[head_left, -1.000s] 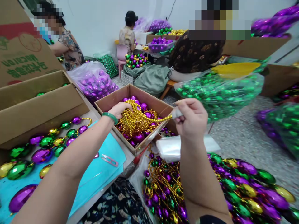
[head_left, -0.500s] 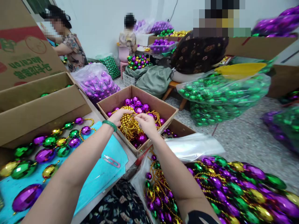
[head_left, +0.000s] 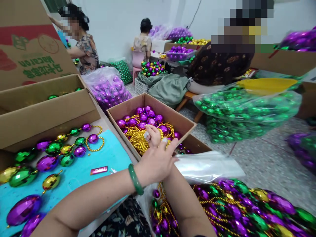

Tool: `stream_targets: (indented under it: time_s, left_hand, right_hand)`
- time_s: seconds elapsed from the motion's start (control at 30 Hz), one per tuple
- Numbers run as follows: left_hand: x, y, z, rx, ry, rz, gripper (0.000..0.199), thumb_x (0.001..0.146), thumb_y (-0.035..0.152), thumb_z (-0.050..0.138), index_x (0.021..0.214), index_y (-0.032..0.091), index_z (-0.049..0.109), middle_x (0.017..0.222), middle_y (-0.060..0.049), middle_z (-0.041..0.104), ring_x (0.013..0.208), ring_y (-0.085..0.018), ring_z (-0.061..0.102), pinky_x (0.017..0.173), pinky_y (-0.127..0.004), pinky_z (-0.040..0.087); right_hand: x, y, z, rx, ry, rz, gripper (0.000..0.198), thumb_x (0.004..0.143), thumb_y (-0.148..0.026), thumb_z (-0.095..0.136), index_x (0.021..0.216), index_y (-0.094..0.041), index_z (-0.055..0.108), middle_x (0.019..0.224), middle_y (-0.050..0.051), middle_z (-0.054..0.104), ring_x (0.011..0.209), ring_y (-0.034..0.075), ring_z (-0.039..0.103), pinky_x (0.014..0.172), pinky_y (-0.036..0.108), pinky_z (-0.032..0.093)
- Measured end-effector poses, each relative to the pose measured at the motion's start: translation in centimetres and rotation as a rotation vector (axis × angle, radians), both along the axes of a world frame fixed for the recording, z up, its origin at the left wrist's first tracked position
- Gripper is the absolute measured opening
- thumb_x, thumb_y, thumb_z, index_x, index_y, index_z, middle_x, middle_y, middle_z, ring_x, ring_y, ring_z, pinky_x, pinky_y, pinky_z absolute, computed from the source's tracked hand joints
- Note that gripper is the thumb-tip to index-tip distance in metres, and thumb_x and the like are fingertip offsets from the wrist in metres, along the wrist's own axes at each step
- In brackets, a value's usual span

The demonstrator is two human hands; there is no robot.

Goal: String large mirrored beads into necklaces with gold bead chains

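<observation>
My left hand point(head_left: 158, 160), with a green bangle point(head_left: 135, 179) on its wrist, lies across my right wrist. Its fingers are spread, and a whitish covering shows on one fingertip. Beyond it my right hand point(head_left: 153, 135) is over the cardboard box point(head_left: 176, 119), its fingers curled in. A whitish bit shows at those fingers; whether they hold anything is too small to make out. Gold bead strings point(head_left: 137, 140) lie heaped in the box right beside the right hand, among shiny purple balls point(head_left: 150, 113).
On a blue sheet point(head_left: 81, 181) lie strung ornaments point(head_left: 48, 163) and a pink packet point(head_left: 98, 170). Bead necklaces point(head_left: 229, 207) fill the lower right near a clear plastic sheet point(head_left: 209, 166). Bags of green balls point(head_left: 247, 112) and purple balls point(head_left: 111, 87) stand beyond. Several people sit nearby.
My left hand has moved from the gold beads, rightward and nearer, across my right wrist. My right hand's fingers have curled in. The pink packet is uncovered; my forearm now hides most of the thread snips.
</observation>
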State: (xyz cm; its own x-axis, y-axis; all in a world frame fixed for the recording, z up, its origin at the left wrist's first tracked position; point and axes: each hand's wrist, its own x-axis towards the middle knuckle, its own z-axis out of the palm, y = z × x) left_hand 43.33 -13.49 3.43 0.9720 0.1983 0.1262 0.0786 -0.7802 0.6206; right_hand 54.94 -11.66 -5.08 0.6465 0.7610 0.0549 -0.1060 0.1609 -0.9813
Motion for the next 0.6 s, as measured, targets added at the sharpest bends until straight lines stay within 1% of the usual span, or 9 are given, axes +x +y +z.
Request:
stream_targets:
  time_s: [0.03, 0.1, 0.17, 0.2, 0.33, 0.43, 0.5, 0.53, 0.6]
  left_hand:
    - [-0.1, 0.9, -0.7, -0.070, -0.058, 0.030, 0.047, 0.090, 0.031, 0.043, 0.136, 0.024, 0.040, 0.130, -0.015, 0.051, 0.115, -0.030, 0.051, 0.095, -0.045, 0.044]
    - [-0.1, 3.6, -2.1, -0.192, -0.185, 0.187, 0.038, 0.092, 0.023, 0.033, 0.127, 0.021, 0.049, 0.123, -0.012, 0.055, 0.109, -0.023, 0.055, 0.093, -0.036, 0.047]
    - [0.3, 6.8, -3.1, -0.213, -0.272, 0.339, 0.038, 0.092, 0.021, 0.031, 0.123, 0.019, 0.053, 0.119, -0.012, 0.055, 0.106, -0.020, 0.056, 0.090, -0.033, 0.049]
    - [0.5, 8.3, -3.5, -0.167, -0.296, 0.355, 0.038, 0.091, 0.019, 0.033, 0.123, 0.019, 0.054, 0.120, -0.011, 0.054, 0.108, -0.019, 0.055, 0.092, -0.032, 0.048]
    - [0.9, 12.2, -3.0, 0.140, -0.247, 0.168, 0.042, 0.086, 0.011, 0.039, 0.119, 0.026, 0.061, 0.132, -0.007, 0.049, 0.123, -0.020, 0.044, 0.104, -0.035, 0.037]
    - [0.6, 13.3, -1.9, 0.196, -0.186, 0.080, 0.031, 0.087, 0.017, 0.043, 0.105, 0.024, 0.068, 0.120, -0.007, 0.059, 0.115, -0.022, 0.050, 0.103, -0.038, 0.037]
    - [0.4, 13.5, -1.5, 0.116, -0.191, 0.066, 0.023, 0.087, 0.023, 0.047, 0.092, 0.020, 0.069, 0.106, -0.008, 0.065, 0.107, -0.021, 0.054, 0.099, -0.037, 0.039]
    - [0.3, 13.5, -1.4, 0.033, -0.201, 0.077, 0.020, 0.086, 0.024, 0.049, 0.086, 0.019, 0.068, 0.098, -0.008, 0.066, 0.101, -0.021, 0.056, 0.096, -0.036, 0.041]
    - [0.2, 13.3, -1.3, -0.225, -0.235, 0.156, 0.016, 0.085, 0.023, 0.049, 0.079, 0.018, 0.063, 0.086, -0.005, 0.066, 0.088, -0.017, 0.060, 0.086, -0.033, 0.046]
  right_hand:
    - [0.3, 0.2, 0.0, -0.003, 0.017, -0.026, 0.035, 0.068, -0.051, 0.065, 0.090, -0.024, 0.066, 0.043, -0.006, 0.045, 0.042, 0.014, 0.049, 0.042, 0.026, 0.041]
    - [0.6, 0.7, 0.0, 0.017, 0.049, -0.073, 0.036, 0.069, -0.053, 0.062, 0.086, -0.022, 0.064, 0.041, -0.007, 0.043, 0.036, 0.010, 0.040, 0.037, 0.023, 0.033]
    - [0.6, 1.3, 0.1, 0.026, 0.069, -0.083, 0.034, 0.067, -0.052, 0.063, 0.080, -0.021, 0.062, 0.038, -0.009, 0.040, 0.033, 0.008, 0.033, 0.034, 0.022, 0.026]
    - [0.6, 1.5, 0.2, 0.028, 0.073, -0.074, 0.033, 0.065, -0.051, 0.064, 0.076, -0.020, 0.061, 0.036, -0.009, 0.038, 0.032, 0.007, 0.031, 0.033, 0.021, 0.024]
    - [0.5, 2.4, 1.2, 0.020, 0.067, 0.021, 0.033, 0.058, -0.050, 0.069, 0.058, -0.021, 0.053, 0.032, -0.009, 0.036, 0.030, 0.006, 0.032, 0.032, 0.020, 0.023]
    - [0.7, 2.3, 2.0, -0.017, 0.069, 0.122, 0.032, 0.056, -0.047, 0.072, 0.061, -0.020, 0.055, 0.032, -0.010, 0.036, 0.029, 0.006, 0.031, 0.033, 0.020, 0.023]
    - [0.7, 2.0, 2.3, -0.054, 0.076, 0.182, 0.032, 0.057, -0.045, 0.073, 0.065, -0.018, 0.059, 0.034, -0.010, 0.037, 0.030, 0.005, 0.031, 0.033, 0.019, 0.024]
    - [0.7, 1.8, 2.4, -0.072, 0.080, 0.204, 0.031, 0.058, -0.044, 0.074, 0.066, -0.018, 0.060, 0.035, -0.010, 0.037, 0.031, 0.005, 0.031, 0.033, 0.019, 0.024]
    - [0.5, 1.6, 2.6, -0.103, 0.084, 0.233, 0.030, 0.059, -0.043, 0.074, 0.067, -0.017, 0.061, 0.040, -0.007, 0.044, 0.034, 0.005, 0.036, 0.034, 0.018, 0.026]
